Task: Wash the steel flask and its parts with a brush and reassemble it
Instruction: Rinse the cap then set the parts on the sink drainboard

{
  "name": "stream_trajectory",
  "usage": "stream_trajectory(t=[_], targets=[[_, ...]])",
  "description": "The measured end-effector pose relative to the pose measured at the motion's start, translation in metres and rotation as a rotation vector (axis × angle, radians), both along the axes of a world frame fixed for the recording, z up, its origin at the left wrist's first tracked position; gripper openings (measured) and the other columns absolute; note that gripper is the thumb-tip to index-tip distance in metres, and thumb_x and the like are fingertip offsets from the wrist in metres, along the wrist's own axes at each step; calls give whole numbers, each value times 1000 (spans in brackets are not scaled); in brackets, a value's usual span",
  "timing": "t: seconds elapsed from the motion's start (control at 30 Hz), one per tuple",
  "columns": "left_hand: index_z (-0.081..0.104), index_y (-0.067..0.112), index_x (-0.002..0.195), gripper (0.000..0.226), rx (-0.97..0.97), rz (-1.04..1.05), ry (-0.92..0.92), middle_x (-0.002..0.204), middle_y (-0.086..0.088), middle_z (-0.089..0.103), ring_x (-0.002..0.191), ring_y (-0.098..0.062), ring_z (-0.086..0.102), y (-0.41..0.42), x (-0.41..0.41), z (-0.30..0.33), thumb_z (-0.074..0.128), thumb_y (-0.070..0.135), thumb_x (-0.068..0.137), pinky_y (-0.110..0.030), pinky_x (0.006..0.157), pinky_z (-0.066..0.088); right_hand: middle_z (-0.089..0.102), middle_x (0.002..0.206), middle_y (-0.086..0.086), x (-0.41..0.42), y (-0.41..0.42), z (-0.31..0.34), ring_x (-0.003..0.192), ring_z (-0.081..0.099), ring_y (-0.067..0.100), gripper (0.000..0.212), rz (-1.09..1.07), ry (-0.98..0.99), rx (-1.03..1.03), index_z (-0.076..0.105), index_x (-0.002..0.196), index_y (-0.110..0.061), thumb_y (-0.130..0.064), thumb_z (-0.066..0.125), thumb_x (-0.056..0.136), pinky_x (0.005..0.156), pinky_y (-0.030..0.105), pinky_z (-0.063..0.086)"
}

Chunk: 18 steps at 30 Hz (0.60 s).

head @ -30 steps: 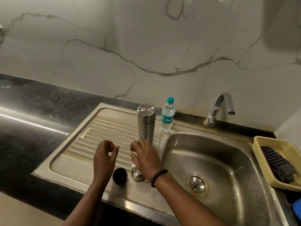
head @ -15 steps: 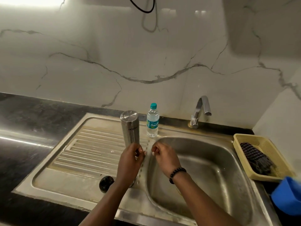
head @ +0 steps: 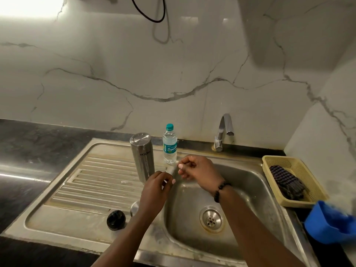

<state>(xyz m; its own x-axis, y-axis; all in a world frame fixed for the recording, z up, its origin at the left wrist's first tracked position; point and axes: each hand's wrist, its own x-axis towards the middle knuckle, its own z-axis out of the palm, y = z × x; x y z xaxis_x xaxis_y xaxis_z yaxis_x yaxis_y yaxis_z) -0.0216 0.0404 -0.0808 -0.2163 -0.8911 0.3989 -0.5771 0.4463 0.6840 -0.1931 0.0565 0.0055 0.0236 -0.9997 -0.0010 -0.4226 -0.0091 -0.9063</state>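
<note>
The steel flask (head: 142, 157) stands on the drainboard (head: 100, 182) with a flat closed end up and its lettering upside down. A black round stopper (head: 116, 220) lies near the drainboard's front edge. Beside it, a steel cap (head: 134, 207) is partly hidden by my left forearm. My left hand (head: 156, 189) hovers just right of the flask with curled fingers, apart from it. My right hand (head: 196, 170) hangs over the sink basin's back left corner, thumb and fingertips drawn together. A faint pale blur between the hands is too unclear to name. No brush is in sight.
A small plastic water bottle (head: 169, 146) stands behind the flask. The tap (head: 223, 132) is off over the sink basin (head: 250, 189). At the right, a yellow basket (head: 308, 180) holds a dark cloth, with a blue plastic object (head: 331, 224) in front of it.
My left hand has come off the flask's lower part and moved right. My right hand has shifted towards the back of the basin. The camera has tilted up.
</note>
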Motion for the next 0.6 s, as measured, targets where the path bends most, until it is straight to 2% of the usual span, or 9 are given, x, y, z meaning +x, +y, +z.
stream_trajectory(t=[0.07,0.1,0.13,0.23,0.27,0.33,0.47,0.5,0.6], targets=[[69,18,86,5,1,1,-10,84,14,57,72,-4,57,0,-1,-1,71,17,89,-9,65,40,72,85,5,-6,5,-2,74,66,12,15,57,-152,11,68,106,-7,-13,61,95,73,27,57],[69,19,86,4,8,1,-20,84,14,58,72,-3,57,0,-1,-3,71,17,89,-9,65,39,71,86,6,-8,8,-9,76,66,13,16,76,-133,4,68,107,-6,-13,59,96,73,27,56],[69,20,87,4,19,-2,-30,86,13,59,73,-3,57,1,0,-4,71,17,89,-9,66,39,70,89,4,-8,10,-19,81,66,14,16,76,-25,19,67,108,-8,-14,58,96,76,28,55],[68,23,88,8,57,-19,-51,91,14,61,78,-3,59,3,3,-10,71,16,89,-14,70,45,66,115,-4,-6,16,-64,112,57,16,21,84,658,101,67,112,-24,-19,59,93,97,36,46],[68,24,88,9,65,-23,-59,92,14,61,79,-3,59,4,5,-11,71,16,88,-14,71,46,63,122,-4,-6,18,-78,117,54,16,25,65,693,97,67,115,-26,-20,60,92,100,36,43],[68,23,89,11,81,-11,-68,93,13,61,79,-2,57,4,11,-15,72,14,87,-9,70,43,61,125,-3,-8,23,-95,116,57,15,30,55,586,115,65,120,-24,-22,62,91,99,30,46],[69,19,94,16,94,28,-137,93,16,60,77,-2,54,0,32,-23,78,13,82,-4,69,37,61,126,-3,-8,24,-108,114,59,15,29,83,579,154,66,121,-21,-25,63,92,99,30,47],[69,19,95,19,90,37,-158,94,15,60,78,-4,53,-1,37,-24,80,15,80,-6,70,36,62,126,-2,-8,23,-110,114,59,15,30,90,581,159,66,121,-21,-26,62,92,99,30,48],[70,18,98,26,71,65,-221,93,13,60,82,-14,56,-7,55,-27,84,21,76,-26,72,43,63,125,-2,-8,18,-115,114,59,16,29,102,609,175,66,121,-22,-27,61,92,99,32,48]])
